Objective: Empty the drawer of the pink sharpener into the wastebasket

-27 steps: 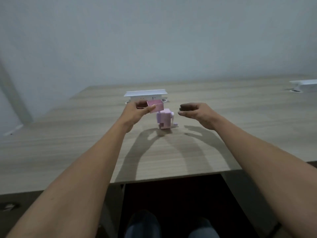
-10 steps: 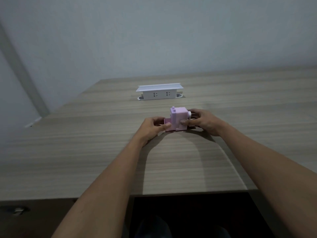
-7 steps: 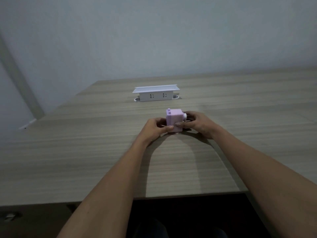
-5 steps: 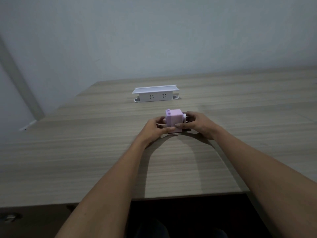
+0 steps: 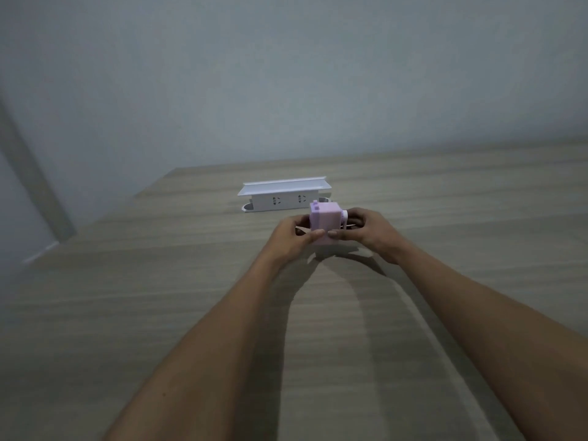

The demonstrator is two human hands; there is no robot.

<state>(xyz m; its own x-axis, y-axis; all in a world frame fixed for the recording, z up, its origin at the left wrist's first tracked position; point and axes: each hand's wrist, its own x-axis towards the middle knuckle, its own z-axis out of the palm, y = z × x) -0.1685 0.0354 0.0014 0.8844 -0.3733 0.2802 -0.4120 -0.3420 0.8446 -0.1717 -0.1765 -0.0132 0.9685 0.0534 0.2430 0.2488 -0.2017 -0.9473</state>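
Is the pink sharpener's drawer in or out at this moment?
In, as far as shows: the pink sharpener reads as one closed block, nothing protruding. Left hand and right hand cover its lower sides, so full seating cannot be confirmed.

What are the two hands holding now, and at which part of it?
Both hold the pink sharpener on the table. The left hand grips its lower left side, the right hand its lower right side, near the crank end.
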